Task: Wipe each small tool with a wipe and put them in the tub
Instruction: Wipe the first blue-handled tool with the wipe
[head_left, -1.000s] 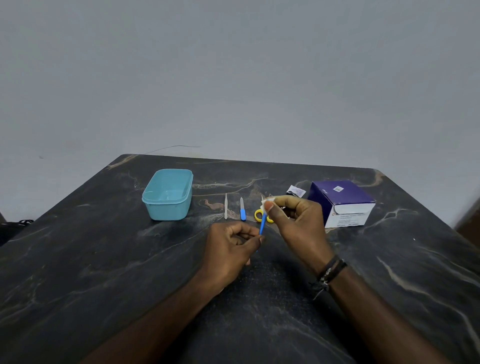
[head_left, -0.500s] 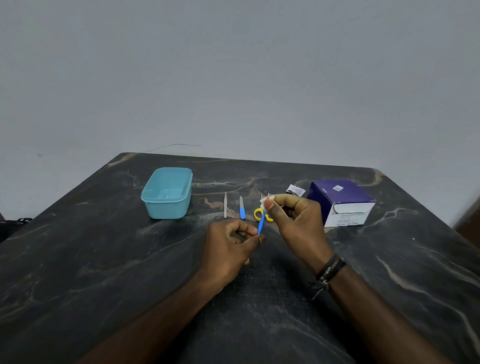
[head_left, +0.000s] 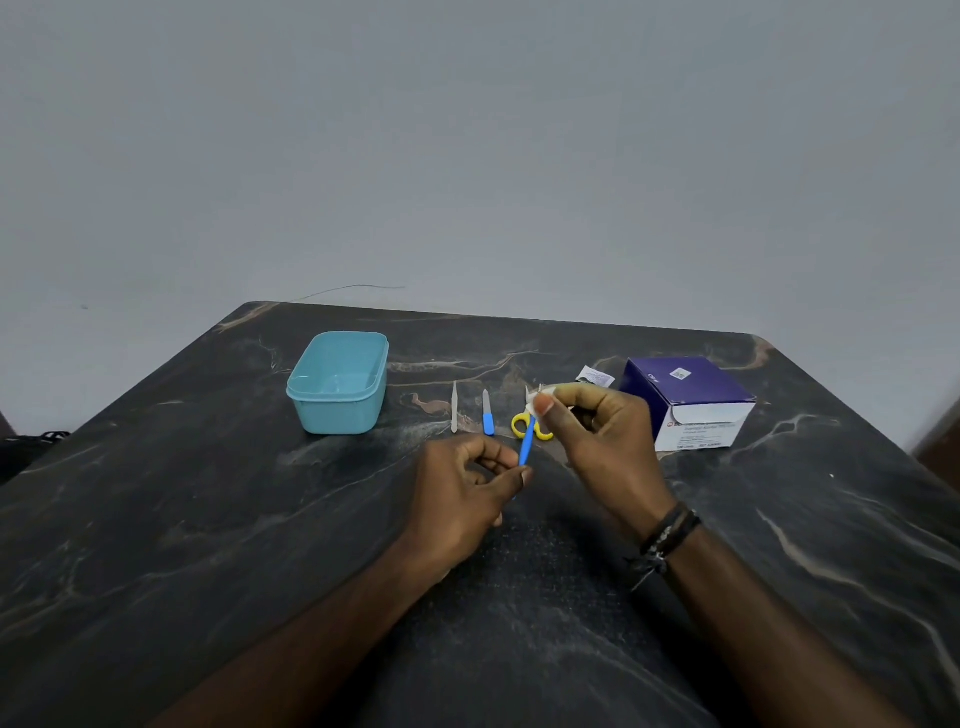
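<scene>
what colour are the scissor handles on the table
Yellow: the scissor handles show in the head view, partly behind the blue tool.

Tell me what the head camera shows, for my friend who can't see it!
Two hands wipe a thin blue tool: the left hand pinches its bottom end, the right hand rubs its top with a white wipe. Behind on the dark table sit a teal tub, more tools and a purple box.
</scene>
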